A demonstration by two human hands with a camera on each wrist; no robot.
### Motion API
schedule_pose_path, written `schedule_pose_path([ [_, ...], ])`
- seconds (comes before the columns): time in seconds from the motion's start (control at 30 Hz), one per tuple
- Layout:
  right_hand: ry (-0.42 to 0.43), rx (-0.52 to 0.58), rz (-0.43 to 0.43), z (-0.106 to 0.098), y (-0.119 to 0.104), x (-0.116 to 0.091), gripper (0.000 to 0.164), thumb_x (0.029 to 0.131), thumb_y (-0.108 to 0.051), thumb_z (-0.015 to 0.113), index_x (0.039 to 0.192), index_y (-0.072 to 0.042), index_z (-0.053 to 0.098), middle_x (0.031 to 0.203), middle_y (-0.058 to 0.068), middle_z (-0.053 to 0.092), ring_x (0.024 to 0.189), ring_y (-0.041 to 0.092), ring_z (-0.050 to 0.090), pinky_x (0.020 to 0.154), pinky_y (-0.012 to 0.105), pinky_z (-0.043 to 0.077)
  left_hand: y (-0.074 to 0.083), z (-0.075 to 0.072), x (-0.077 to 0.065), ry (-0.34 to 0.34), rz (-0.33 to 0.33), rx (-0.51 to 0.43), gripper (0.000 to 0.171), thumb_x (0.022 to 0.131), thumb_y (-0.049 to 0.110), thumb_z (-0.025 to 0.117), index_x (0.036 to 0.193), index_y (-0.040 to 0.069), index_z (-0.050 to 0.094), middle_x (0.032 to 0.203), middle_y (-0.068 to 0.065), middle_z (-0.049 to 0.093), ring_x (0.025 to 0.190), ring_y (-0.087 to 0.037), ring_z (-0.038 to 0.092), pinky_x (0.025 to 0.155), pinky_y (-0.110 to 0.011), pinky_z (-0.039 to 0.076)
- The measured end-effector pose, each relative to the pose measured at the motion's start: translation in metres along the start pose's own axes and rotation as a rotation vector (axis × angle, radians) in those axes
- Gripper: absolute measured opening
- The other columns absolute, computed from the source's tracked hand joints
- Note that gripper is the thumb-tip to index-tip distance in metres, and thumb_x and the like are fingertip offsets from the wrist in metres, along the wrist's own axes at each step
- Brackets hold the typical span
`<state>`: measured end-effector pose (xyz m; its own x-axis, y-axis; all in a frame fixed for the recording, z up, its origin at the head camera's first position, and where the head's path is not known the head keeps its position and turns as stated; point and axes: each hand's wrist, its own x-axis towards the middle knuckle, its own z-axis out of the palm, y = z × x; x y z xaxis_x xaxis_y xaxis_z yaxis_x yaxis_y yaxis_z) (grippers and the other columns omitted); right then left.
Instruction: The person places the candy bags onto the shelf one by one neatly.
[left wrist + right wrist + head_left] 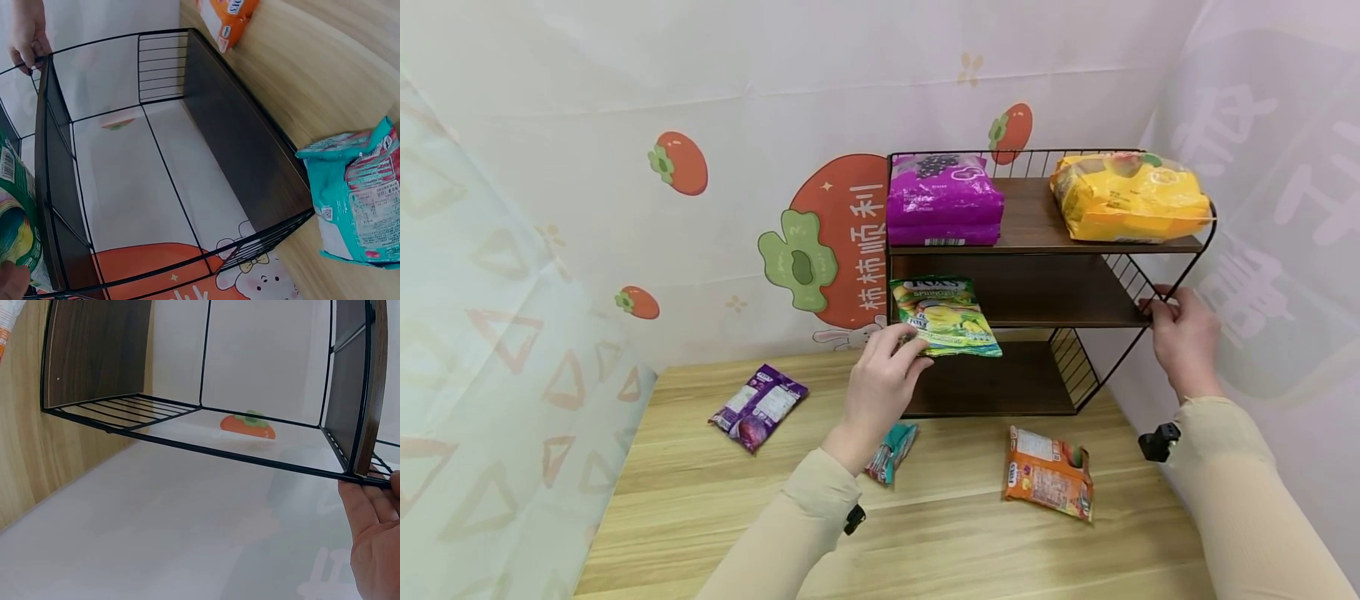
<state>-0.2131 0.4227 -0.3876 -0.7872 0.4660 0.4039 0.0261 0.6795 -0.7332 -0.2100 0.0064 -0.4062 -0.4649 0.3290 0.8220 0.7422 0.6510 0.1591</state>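
My left hand (883,375) pinches the lower left edge of a green candy bag (946,318), which is tilted at the front of the middle shelf (1045,292). That bag also shows at the left edge of the left wrist view. On the other side, my right hand (1183,337) grips the black wire frame of the three-tier rack (1022,325) at the end of the middle shelf; its fingers curl round the wire in the right wrist view. A purple bag (943,204) and a yellow bag (1127,200) sit on the top shelf.
On the wooden table (700,500) lie a purple candy bag (758,407) at left, a teal bag (892,454) in front of the rack, partly behind my left arm, and an orange bag (1049,473) at right. A printed cloth wall (737,83) stands close behind.
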Motion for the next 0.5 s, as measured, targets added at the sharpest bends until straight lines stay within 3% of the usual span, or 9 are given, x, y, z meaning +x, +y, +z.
schedule_pose_path([
  [0.2, -0.011, 0.005, 0.008, 0.0001, 0.0006, 0.0001, 0.034, 0.107, -0.017, 0.046, 0.132, -0.001, 0.062, 0.084, -0.034, 0.058, 0.071, -0.016, 0.054, 0.059, 0.011, 0.039, -0.0008, 0.0002, 0.0043, 0.024, 0.074, 0.148, 0.010, 0.090, 0.022, 0.081, 0.094, 0.014, 0.079, 0.108, -0.006, 0.071, 0.106, -0.027, 0.064, 0.095, -0.040, 0.055],
  [0.33, -0.014, 0.029, 0.013, 0.0009, 0.0013, 0.0009, 0.033, 0.106, -0.015, 0.047, 0.132, 0.000, 0.060, 0.082, -0.036, 0.055, 0.072, -0.016, 0.055, 0.060, 0.008, 0.040, -0.0007, 0.0010, 0.0077, 0.027, 0.172, 0.215, 0.003, 0.094, 0.012, 0.076, 0.094, 0.013, 0.078, 0.106, -0.007, 0.072, 0.108, -0.028, 0.065, 0.097, -0.039, 0.055],
  [0.5, -0.009, 0.032, 0.015, 0.0015, 0.0026, 0.0015, 0.033, 0.105, -0.014, 0.048, 0.132, 0.001, 0.060, 0.081, -0.036, 0.056, 0.071, -0.017, 0.055, 0.060, 0.007, 0.039, -0.0001, 0.0047, 0.0097, 0.024, 0.291, 0.243, 0.014, 0.091, 0.001, 0.071, 0.095, 0.012, 0.077, 0.105, -0.008, 0.072, 0.103, -0.027, 0.067, 0.095, -0.038, 0.056],
])
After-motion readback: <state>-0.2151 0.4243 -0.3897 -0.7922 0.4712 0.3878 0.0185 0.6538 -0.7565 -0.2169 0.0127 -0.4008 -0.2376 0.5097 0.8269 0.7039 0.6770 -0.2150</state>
